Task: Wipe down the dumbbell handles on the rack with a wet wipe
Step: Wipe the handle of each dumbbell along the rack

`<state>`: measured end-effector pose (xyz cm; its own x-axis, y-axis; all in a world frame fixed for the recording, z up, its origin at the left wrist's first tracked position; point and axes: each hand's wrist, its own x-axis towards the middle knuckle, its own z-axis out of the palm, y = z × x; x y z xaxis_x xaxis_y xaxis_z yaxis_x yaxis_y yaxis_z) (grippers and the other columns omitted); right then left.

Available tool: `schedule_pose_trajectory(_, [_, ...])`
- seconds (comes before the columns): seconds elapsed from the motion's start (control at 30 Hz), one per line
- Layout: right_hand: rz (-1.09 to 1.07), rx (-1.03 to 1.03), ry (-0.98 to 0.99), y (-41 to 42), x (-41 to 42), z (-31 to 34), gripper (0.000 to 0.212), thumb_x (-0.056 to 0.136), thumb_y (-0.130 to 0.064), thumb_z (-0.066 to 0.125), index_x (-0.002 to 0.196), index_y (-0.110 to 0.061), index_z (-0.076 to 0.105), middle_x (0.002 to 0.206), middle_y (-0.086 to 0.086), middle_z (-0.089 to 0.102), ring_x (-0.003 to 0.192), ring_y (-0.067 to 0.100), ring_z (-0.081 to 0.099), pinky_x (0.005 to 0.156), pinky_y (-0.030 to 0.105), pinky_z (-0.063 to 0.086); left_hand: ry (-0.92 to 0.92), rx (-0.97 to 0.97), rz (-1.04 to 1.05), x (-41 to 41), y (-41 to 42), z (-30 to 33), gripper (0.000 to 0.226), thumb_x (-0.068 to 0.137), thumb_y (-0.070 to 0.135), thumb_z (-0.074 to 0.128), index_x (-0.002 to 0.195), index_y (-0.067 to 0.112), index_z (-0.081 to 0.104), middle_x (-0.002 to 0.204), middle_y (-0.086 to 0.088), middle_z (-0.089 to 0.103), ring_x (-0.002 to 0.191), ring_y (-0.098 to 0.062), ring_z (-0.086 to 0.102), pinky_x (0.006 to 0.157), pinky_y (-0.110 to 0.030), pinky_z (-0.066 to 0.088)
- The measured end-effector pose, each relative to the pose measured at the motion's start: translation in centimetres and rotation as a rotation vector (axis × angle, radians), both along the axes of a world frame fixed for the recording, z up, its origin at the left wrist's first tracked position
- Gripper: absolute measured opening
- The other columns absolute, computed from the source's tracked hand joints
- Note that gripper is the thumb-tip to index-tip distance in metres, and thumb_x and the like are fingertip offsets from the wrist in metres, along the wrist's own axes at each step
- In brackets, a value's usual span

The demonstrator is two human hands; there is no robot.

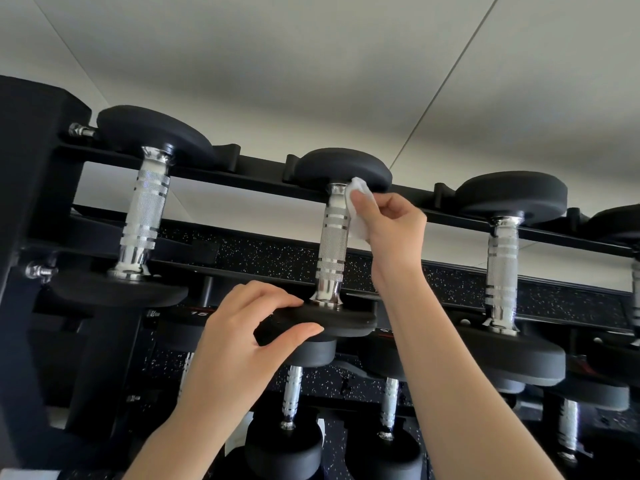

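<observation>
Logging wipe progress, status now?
Right hand pinches wet wipe on middle dumbbell handle. Left hand grips its near head. Nothing obstructing.

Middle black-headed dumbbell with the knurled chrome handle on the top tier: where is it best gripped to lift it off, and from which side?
Grip the knurled chrome handle at its midsection, probably from the front. It is bare between the two black heads, while the rack's black rails run behind. The right hand presses a white wipe near its top.

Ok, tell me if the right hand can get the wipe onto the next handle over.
Probably yes: the right hand holds the wipe at the middle handle, and nothing blocks the next handle.
</observation>
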<state>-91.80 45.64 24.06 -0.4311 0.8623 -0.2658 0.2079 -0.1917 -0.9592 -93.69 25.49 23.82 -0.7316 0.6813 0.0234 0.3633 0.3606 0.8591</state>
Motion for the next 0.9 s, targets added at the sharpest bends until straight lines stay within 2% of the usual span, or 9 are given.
schedule_pose_trajectory(0.1, [0.069,-0.072,-0.015,-0.2,0.7,-0.8,0.012,0.081,-0.025,0.070,0.075,-0.019,0.062,0.078,0.006,0.067,0.076,0.021,0.059,0.081,0.043,0.051,0.007,0.004,-0.009,-0.1,0.0,-0.1,0.032,0.073,0.053,0.063,0.092,0.029,0.072,0.095,0.019,0.062,0.095,-0.010,0.060,0.081,-0.020,0.045])
schedule_pose_trajectory(0.17, [0.118,-0.123,-0.006,-0.1,1.0,-1.1,0.011,0.084,-0.027,0.067,0.085,-0.018,0.061,0.084,0.007,0.068,0.082,0.024,0.061,0.085,0.048,0.051,0.007,0.012,-0.012,-0.1,0.0,-0.2,0.031,0.073,0.052,0.064,0.092,0.028,0.072,0.094,0.019,0.062,0.095,-0.009,0.060,0.081,-0.018,0.044])
schedule_pose_trajectory(0.33, [0.197,-0.337,0.124,0.6,0.4,-1.6,0.024,0.093,-0.023,0.056,0.111,-0.007,0.052,0.092,0.007,0.063,0.085,0.021,0.059,0.086,0.042,0.050,0.012,0.034,-0.009,-0.1,0.1,-0.4,0.027,0.073,0.051,0.065,0.091,0.031,0.070,0.095,0.019,0.061,0.093,-0.008,0.059,0.082,-0.012,0.041])
schedule_pose_trajectory(0.43, [0.228,-0.465,0.235,1.0,0.1,-1.8,0.015,0.096,-0.021,0.051,0.104,-0.009,0.052,0.092,0.007,0.062,0.080,0.018,0.061,0.077,0.034,0.053,0.001,0.047,-0.010,-0.1,0.0,-0.5,0.025,0.072,0.050,0.065,0.091,0.034,0.068,0.095,0.018,0.061,0.094,-0.008,0.059,0.081,-0.009,0.040])
schedule_pose_trajectory(0.57, [0.288,-0.535,0.333,0.9,0.6,-2.0,0.010,0.098,-0.018,0.046,0.094,-0.010,0.051,0.088,0.008,0.065,0.080,0.020,0.065,0.074,0.033,0.055,-0.002,0.046,-0.013,0.0,0.0,-0.6,0.026,0.073,0.051,0.065,0.092,0.033,0.069,0.096,0.016,0.062,0.096,-0.010,0.060,0.081,-0.012,0.041])
schedule_pose_trajectory(0.8, [0.388,-0.509,0.236,-0.2,3.0,-2.5,0.012,0.098,-0.015,0.044,0.092,-0.007,0.049,0.082,0.010,0.068,0.068,0.018,0.065,0.060,0.029,0.056,0.010,0.034,-0.018,0.0,0.0,-0.7,0.028,0.073,0.051,0.065,0.093,0.031,0.070,0.096,0.016,0.062,0.096,-0.011,0.059,0.080,-0.015,0.043])
schedule_pose_trajectory(0.9, [0.438,-0.541,0.171,-0.3,3.9,-2.1,0.011,0.096,-0.015,0.046,0.091,-0.006,0.049,0.082,0.010,0.069,0.068,0.019,0.066,0.061,0.030,0.056,0.008,0.033,-0.010,0.0,0.0,-0.7,0.029,0.073,0.051,0.065,0.093,0.031,0.070,0.097,0.017,0.061,0.096,-0.009,0.059,0.081,-0.013,0.043])
